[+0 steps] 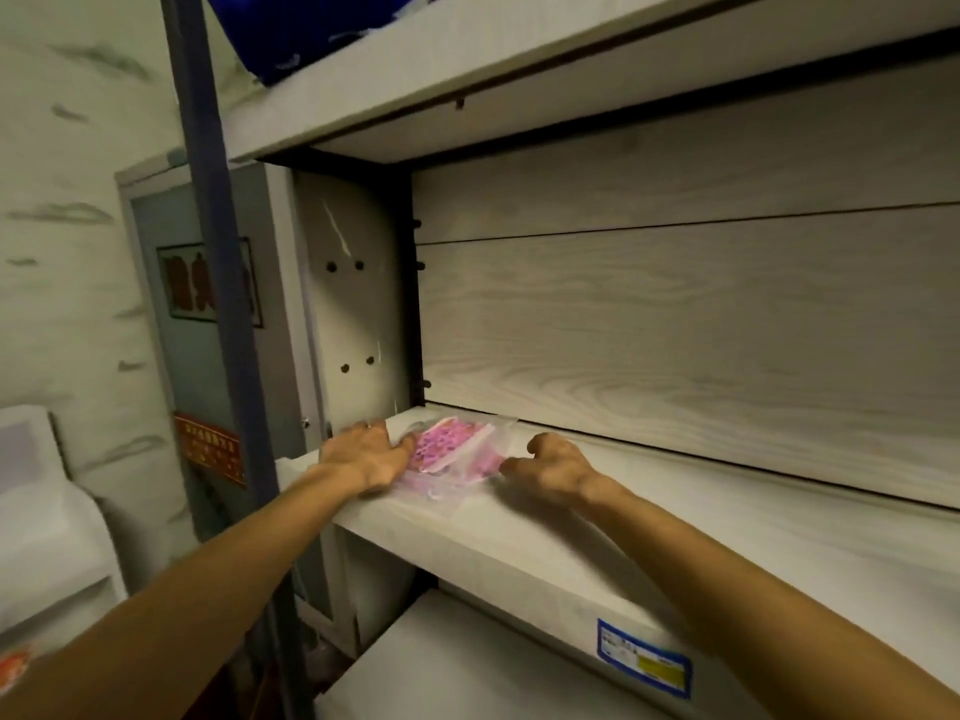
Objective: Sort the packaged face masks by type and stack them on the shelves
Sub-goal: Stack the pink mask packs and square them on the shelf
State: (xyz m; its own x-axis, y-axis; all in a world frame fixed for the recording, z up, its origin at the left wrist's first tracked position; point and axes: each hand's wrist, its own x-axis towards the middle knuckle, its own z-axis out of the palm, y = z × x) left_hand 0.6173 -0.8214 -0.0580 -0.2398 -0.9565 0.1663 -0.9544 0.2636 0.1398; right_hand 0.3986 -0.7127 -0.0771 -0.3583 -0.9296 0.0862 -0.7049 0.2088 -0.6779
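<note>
So the big thing here is the shelving unit, pale wood-grain boards, with the middle shelf at about chest level and another shelf above carrying something blue at its left end. There's a blue-and-yellow label stuck on the front edge of the middle shelf, print too small to read.

At the far left end of that middle shelf, tucked near the side panel, is a little pile of packaged face masks, pink-patterned, in clear plastic sleeves. Looks like two or so overlapping, a bit skewed, can't count for sure.

Left hand lies flat with fingers out, pressing on the left edge of the pile. Right hand is just at the right edge, fingers curled in; looks like the fingertips are at the plastic, but I honestly can't tell if it's pinching the sleeve or just nudging it.

My read: this is the squaring-up step for the pink type. Next move probably needs both hands easing in to line up the edges, since slippery sleeves slide easily.
</note>
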